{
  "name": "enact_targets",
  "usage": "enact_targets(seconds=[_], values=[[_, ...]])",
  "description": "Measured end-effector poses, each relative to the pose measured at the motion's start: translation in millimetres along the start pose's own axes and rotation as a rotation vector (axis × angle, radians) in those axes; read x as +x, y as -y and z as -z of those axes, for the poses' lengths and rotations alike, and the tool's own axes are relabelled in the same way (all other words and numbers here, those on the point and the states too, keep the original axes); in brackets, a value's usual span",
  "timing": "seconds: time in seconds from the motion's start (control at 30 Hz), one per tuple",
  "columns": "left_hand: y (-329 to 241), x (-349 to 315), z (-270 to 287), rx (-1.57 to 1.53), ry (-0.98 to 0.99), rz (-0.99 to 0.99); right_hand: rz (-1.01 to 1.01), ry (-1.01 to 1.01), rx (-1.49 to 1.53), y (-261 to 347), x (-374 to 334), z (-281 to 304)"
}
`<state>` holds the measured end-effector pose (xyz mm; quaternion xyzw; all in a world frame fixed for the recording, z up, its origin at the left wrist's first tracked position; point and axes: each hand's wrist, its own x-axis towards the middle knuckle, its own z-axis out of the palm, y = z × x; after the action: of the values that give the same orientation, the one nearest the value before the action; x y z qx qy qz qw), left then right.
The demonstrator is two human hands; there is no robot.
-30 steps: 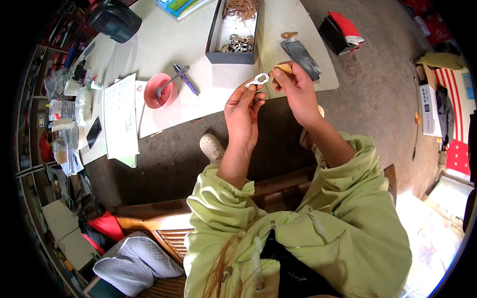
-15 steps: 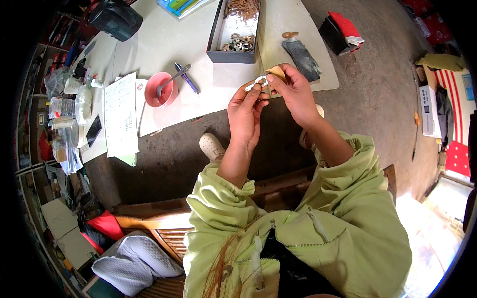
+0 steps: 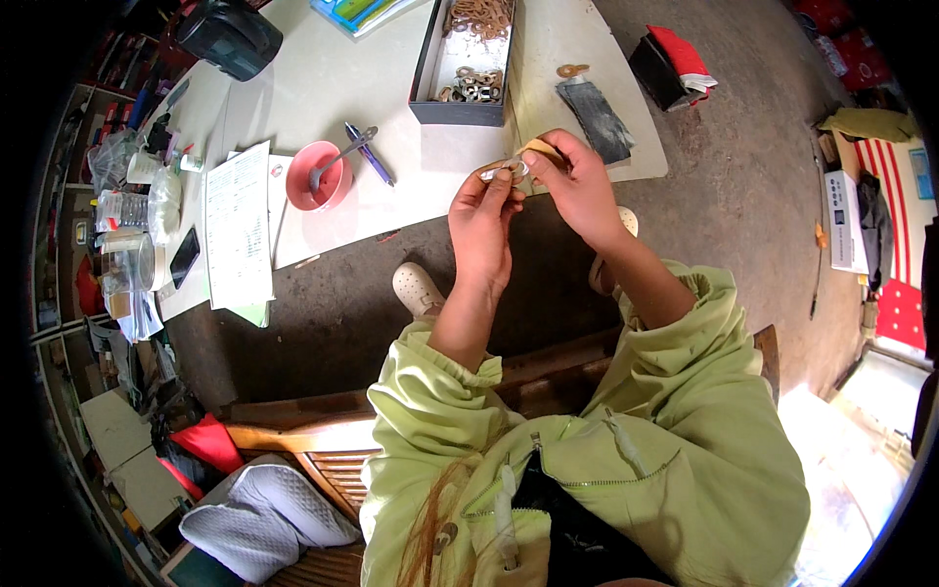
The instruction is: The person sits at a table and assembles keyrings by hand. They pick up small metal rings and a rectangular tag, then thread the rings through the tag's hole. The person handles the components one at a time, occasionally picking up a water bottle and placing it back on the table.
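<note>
Above the table's near edge, my left hand point(image 3: 479, 223) pinches a small shiny metal piece point(image 3: 517, 169) with a ring-shaped end. My right hand point(image 3: 584, 201) grips a folded tan piece of sheet point(image 3: 545, 150), which looks like sandpaper, against that ring end. The fingers hide part of both things. Just beyond the hands stands a black-sided box point(image 3: 460, 113) with a white inside. Brown, rusty-looking metal pieces point(image 3: 479, 18) lie in its far part, and shinier ones point(image 3: 473, 84) in its near part. A worn dark grey strip point(image 3: 597, 119) lies beside a single brown piece point(image 3: 571, 70).
Left on the table point(image 3: 391, 220) are a pink bowl point(image 3: 318, 191) with a spoon, a pen point(image 3: 370, 155), papers point(image 3: 238, 220), a phone point(image 3: 184, 256), plastic containers point(image 3: 127, 264) and a black jug point(image 3: 230, 39). A red-and-black box point(image 3: 673, 67) stands past the right edge. Below is a wooden bench point(image 3: 323, 460).
The metal piece has turned slightly in my left fingers and catches less light. My right hand has shifted a little with the tan sheet.
</note>
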<state>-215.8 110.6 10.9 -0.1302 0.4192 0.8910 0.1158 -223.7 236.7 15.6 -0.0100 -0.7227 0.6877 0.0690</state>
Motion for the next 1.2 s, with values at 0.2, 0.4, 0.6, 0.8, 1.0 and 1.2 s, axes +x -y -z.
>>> enact_targets(seconds=[0.2, 0.4, 0.6, 0.8, 1.0, 1.2], values=[[4.7, 1.9, 3.8, 0.258, 0.005, -0.144, 0.088, -0.013, -0.266, 3.5, -6.9, -4.6], [-2.9, -4.7, 1.8, 0.296, 0.03, -0.219, 0.05, 0.003, -0.105, 2.3, -5.4, -2.5], [1.8, -4.6, 8.8, 0.63, 0.051, -0.329, 0.173, 0.036, -0.34, 6.7, -15.3, -7.8], [1.5, -4.6, 8.3, 0.766, 0.029, -0.51, 0.111, 0.009, -0.181, 7.1, -15.5, -14.1], [-12.5, -7.2, 4.6, 0.526, 0.1, -0.268, 0.001, 0.074, 0.109, 7.9, -10.3, -7.6], [-7.7, -6.2, 6.7, 0.698, 0.103, -0.358, 0.125, 0.031, -0.142, 5.9, -13.2, -10.6]])
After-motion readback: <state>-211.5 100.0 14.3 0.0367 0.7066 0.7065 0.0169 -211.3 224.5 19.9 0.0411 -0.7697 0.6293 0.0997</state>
